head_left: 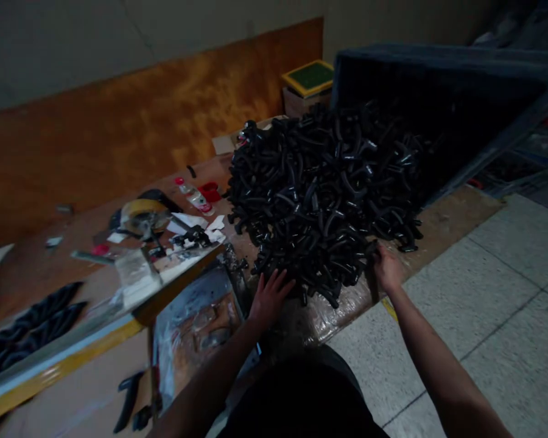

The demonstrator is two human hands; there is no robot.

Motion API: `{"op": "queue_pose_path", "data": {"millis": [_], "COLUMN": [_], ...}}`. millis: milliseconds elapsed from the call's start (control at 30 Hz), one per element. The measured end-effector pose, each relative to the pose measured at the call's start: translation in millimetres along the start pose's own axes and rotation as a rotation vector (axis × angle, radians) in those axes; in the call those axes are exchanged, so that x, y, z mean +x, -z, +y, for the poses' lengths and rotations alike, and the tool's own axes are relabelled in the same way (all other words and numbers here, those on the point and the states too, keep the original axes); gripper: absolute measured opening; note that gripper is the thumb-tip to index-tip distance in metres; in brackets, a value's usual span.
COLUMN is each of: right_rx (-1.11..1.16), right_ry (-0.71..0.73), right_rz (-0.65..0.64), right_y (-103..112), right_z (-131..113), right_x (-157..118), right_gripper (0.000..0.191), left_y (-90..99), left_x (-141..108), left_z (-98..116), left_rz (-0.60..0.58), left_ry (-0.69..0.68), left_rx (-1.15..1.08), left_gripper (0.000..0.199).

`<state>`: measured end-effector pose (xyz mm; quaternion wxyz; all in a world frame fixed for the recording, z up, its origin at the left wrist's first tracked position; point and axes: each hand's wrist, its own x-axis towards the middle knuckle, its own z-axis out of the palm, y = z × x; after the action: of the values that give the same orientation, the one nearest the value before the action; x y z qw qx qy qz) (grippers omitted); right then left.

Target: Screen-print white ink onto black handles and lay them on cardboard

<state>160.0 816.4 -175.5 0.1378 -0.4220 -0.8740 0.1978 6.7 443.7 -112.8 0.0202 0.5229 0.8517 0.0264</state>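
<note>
A big heap of glossy black curved parts, like short handles or bent tubes (pixel 310 194), covers the bench in front of me. My left hand (pixel 270 297) lies at the heap's near left edge, fingers spread and holding nothing. At the near right edge, my right hand (pixel 387 269) has its fingers curled in against the outermost parts. What those fingers grip, if anything, is hidden in the dark.
A large dark crate (pixel 442 61) lies tipped behind the heap, opening toward it. Leftward are a plastic bottle (pixel 196 198), a tape roll (pixel 144 216) and rows of black parts (pixel 31 328). A yellow-rimmed green tray (pixel 308 78) sits on a box. Tiled floor (pixel 493 292) lies right.
</note>
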Motion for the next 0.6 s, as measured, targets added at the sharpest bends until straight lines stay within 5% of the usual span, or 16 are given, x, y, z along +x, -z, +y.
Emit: {"op": "queue_pose_path", "data": {"millis": [133,267,367,467,600], "right_rx": [0.097,0.200,0.242,0.389,0.578], "right_ry": [-0.180,0.019,0.142,0.346,0.766], "right_rz": [0.129,0.325,0.485,0.288,-0.289], "right_y": [3.5,13.0,23.7,18.4,-22.2], "right_z": [2.6,-19.3,-65.2,-136.4,-245.8], "right_x": [2.1,-1.7,-14.0,-49.0,-136.6], "right_gripper": [0.046,0.043,0.044,0.043,0.029], "left_y": [12.4,33.7,54.1,70.3,75.6], "left_x": [-16.7,-49.6,-87.7,-134.1,-197.7], "left_z": [0.6,-5.1,-18.0,-35.7,-58.4], "left_rz": [0.078,0.251,0.392,0.459,0.597], "left_ry": [0.068,0.180,0.321,0.516,0.799], "left_rx": [-0.094,-0.191,-0.261,-0.323,-0.446], "left_gripper": [0.063,0.046,0.036,0.030,0.025]}}
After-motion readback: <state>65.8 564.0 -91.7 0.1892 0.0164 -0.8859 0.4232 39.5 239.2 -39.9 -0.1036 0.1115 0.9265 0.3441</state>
